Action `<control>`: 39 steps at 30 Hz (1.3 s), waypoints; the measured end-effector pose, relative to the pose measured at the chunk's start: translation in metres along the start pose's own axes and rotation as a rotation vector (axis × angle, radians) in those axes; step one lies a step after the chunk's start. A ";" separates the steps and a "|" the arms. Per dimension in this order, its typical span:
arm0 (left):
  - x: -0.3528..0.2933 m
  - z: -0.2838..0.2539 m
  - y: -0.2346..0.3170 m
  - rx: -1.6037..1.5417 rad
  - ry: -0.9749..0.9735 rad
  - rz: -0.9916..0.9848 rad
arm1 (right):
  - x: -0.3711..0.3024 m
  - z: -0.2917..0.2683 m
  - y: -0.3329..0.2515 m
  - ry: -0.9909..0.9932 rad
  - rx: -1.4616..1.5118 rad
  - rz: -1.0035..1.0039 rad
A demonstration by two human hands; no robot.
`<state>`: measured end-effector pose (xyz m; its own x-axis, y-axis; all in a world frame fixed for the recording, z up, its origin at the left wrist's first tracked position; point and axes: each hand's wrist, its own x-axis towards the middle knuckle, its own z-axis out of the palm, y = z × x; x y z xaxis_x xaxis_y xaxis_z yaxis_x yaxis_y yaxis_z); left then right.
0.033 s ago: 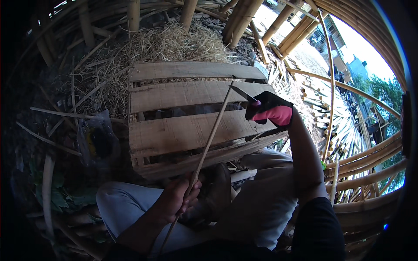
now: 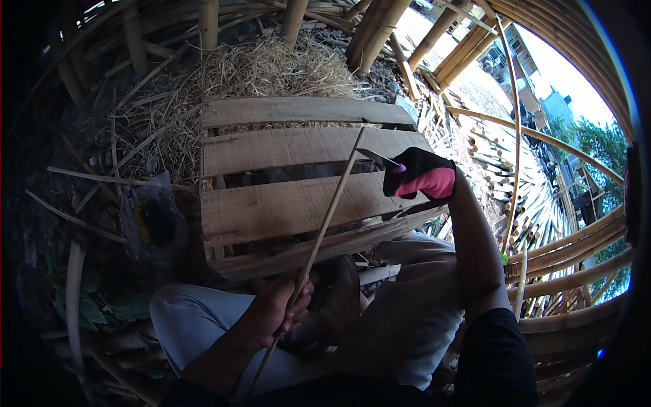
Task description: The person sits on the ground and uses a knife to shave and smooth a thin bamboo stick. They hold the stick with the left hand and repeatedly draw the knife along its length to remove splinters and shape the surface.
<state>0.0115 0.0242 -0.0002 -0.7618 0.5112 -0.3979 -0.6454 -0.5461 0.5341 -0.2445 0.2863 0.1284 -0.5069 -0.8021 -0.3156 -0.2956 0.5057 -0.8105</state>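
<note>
My left hand [image 2: 278, 311], bare, is closed around the lower part of a long thin bamboo strip [image 2: 327, 217]. The strip slants up and away over a slatted wooden crate [image 2: 271, 207], and its lower end runs down past my lap. In a black and pink glove, my right hand [image 2: 426, 178] grips a knife [image 2: 376, 159], whose handle is mostly hidden in the fist. The tip part of the blade meets the strip a little below its far end. Both hands are apart from each other.
Dry shavings [image 2: 271, 68] pile up behind the crate. To the left lies a clear plastic bag [image 2: 152, 217] with something dark and yellow in it, near loose bamboo strips [image 2: 108, 178]. Bamboo poles [image 2: 376, 34] stand at the back, and bamboo rails [image 2: 576, 258] run along the right.
My right hand has brought the knife slightly down the strip, toward me, and the blade has turned a little. The left hand and the strip look unmoved.
</note>
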 end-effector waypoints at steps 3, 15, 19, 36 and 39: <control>-0.001 -0.001 -0.001 -0.012 0.008 -0.007 | 0.017 0.004 0.001 0.358 0.066 0.061; -0.001 -0.003 0.002 -0.024 0.010 -0.005 | 0.038 -0.009 0.033 0.862 0.689 0.140; 0.002 -0.004 0.002 -0.024 0.002 -0.011 | 0.033 -0.009 0.026 0.831 0.608 0.161; 0.003 -0.013 0.004 -0.175 -0.036 0.042 | 0.039 0.099 -0.033 0.418 -0.617 -0.077; 0.002 -0.010 0.005 -0.179 -0.026 0.055 | 0.037 0.095 -0.014 0.395 -0.751 -0.166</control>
<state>0.0060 0.0157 -0.0059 -0.7959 0.4930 -0.3514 -0.6043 -0.6816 0.4127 -0.1825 0.2194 0.0813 -0.6133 -0.7852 0.0855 -0.7768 0.5799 -0.2457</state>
